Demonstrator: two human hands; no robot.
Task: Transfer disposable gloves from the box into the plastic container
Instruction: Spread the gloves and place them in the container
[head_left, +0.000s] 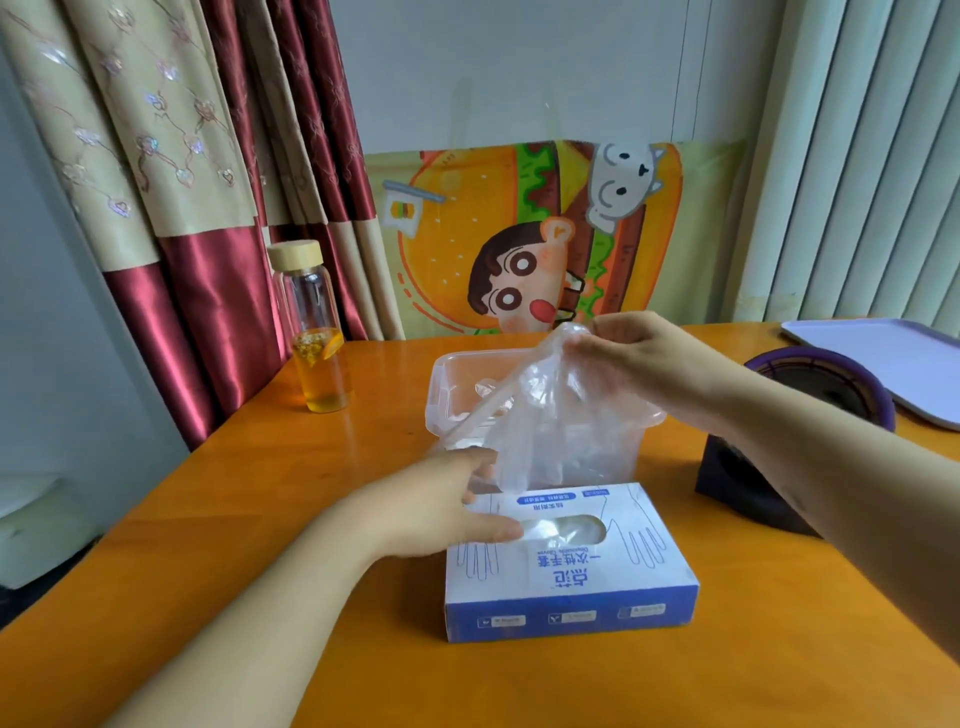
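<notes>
A blue and white glove box (571, 582) lies on the orange table, its oval top slot showing clear gloves inside. Just behind it stands a clear plastic container (441, 384) without a lid, with some clear plastic in it. My right hand (644, 358) pinches a clear disposable glove (545, 415) by its cuff, above the container; the glove hangs down to the box's far edge. My left hand (447, 509) rests on the left part of the box top, thumb by the slot, fingers straight.
A glass bottle (317, 338) with a wooden cap and yellow drink stands at the table's left back. A dark round device (810, 395) sits right of the container, with a lavender tray (883, 358) behind it. Curtains and a cartoon cloth hang behind the table.
</notes>
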